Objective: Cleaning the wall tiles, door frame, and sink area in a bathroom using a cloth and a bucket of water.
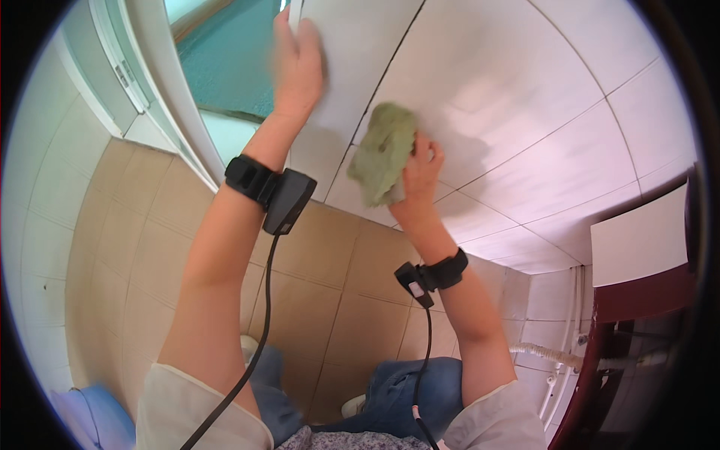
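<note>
A green cloth [384, 154], crumpled and slightly blurred, lies against the white tiled wall [517, 105]. My right hand [422, 176] is closed on its right side, pinching it near the tiles. Up at the left, my left hand [298, 71] touches the wall's edge beside the doorway, its fingers stretched upward and apart. Motion blurs those fingertips, and nothing loose shows in that hand. Each wrist wears a black strap with a small black box and a cable.
A white door frame [154, 90] borders the opening at left, with a teal surface [232, 60] beyond. Beige floor tiles [300, 285] lie below. To the right are a dark red cabinet [637, 296] and a ribbed hose [547, 352]. A blue container [97, 412] stands lower left.
</note>
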{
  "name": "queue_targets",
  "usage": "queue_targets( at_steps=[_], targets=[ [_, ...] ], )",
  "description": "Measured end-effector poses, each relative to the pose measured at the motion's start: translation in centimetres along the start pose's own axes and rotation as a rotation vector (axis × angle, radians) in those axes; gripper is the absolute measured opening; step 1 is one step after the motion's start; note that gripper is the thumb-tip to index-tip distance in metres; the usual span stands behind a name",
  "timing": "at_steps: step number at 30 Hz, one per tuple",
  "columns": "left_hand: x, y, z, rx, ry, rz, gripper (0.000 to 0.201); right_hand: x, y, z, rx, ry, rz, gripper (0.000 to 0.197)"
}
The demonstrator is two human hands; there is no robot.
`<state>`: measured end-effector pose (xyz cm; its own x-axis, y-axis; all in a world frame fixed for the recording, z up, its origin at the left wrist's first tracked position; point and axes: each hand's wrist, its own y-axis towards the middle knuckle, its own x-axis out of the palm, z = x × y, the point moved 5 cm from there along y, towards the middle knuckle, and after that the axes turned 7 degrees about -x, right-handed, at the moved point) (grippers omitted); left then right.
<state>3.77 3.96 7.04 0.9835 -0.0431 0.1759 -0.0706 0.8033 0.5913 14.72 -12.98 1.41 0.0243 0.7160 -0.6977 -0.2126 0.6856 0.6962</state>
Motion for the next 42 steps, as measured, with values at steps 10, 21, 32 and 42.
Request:
queue_targets(
  at_steps=[10, 21, 32, 42],
  targets=[
    [-0.2, 0.1, -0.5, 0.055, -0.011, -0.003, 0.035, -6.0, 3.4, 3.2, 0.071, -0.221, 0.313, 0.047],
    [-0.2, 0.2, -0.2, 0.041, -0.037, 0.0, 0.035, -7.8, 2.9, 3.8, 0.044, -0.123, 0.527, 0.039],
    [-0.4, 0.1, -0.1, -0.021, 0.035, -0.034, 0.04, -7.9, 2.8, 3.8, 0.046, -0.155, 0.439, 0.034],
    [-1.0, 0.0, -0.5, 0.046, -0.019, -0.021, 0.034, -6.3, 3.1, 3.9, 0.029, -0.401, 0.166, 0.035]
  ],
)
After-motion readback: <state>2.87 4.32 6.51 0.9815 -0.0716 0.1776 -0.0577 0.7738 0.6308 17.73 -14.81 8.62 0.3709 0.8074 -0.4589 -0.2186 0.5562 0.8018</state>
